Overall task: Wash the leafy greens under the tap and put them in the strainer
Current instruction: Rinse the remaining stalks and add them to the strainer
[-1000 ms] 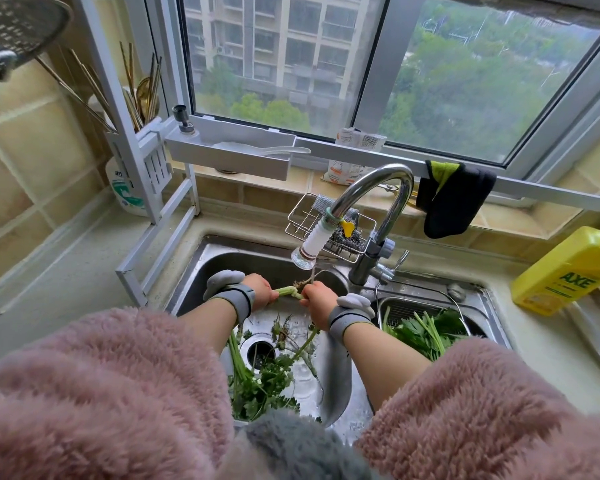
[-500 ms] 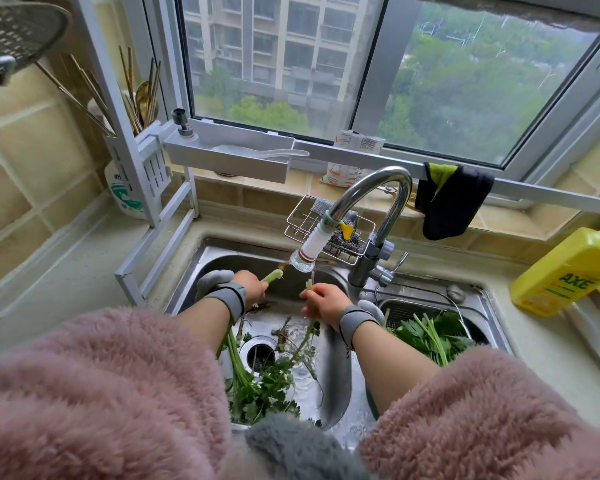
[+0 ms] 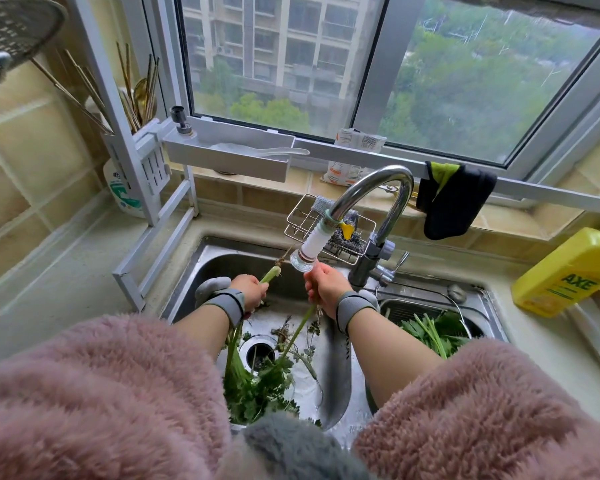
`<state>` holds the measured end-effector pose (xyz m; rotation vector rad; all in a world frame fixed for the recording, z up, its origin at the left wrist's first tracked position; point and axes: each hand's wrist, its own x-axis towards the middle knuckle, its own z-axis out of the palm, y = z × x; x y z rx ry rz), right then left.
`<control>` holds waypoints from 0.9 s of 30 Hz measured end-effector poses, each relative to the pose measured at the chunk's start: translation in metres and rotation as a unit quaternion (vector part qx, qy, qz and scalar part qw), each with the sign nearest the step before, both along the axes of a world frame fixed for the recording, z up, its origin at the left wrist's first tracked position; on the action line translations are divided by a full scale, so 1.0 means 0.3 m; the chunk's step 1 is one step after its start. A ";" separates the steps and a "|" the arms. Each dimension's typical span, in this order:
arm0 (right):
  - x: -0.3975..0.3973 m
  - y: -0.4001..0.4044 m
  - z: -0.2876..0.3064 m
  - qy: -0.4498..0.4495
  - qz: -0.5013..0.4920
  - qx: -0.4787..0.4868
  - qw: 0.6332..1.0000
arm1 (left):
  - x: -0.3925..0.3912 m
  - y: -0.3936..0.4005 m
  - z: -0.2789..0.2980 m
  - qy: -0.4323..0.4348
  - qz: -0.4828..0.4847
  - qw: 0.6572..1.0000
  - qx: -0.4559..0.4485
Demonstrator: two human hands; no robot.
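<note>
At frame centre, each hand, left hand (image 3: 253, 292) and right hand (image 3: 326, 289), grips one stalk (image 3: 270, 274) root-up beneath the tap (image 3: 305, 258), apparently for rinsing.

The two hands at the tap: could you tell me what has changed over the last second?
The hands have parted. The left hand carried its bunch leftward, root end up; the right hand rose under the tap nozzle with one stem. Both keep their grip. The strainer greens stayed put.

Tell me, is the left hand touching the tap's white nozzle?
Apart. The head view shows the left hand gripping a stalk, with dark sink visible between it and the nozzle.
</note>
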<state>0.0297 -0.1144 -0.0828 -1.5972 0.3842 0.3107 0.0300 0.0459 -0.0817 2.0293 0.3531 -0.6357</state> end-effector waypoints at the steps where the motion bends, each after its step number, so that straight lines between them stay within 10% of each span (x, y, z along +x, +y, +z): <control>1: 0.007 0.007 0.002 0.000 0.004 -0.004 1.000 | -0.001 -0.003 0.000 0.003 0.004 1.000 -0.008; 27: -0.011 -0.011 -0.009 -0.005 0.034 0.088 0.996 | 0.009 -0.045 0.006 0.002 0.094 0.981 -0.171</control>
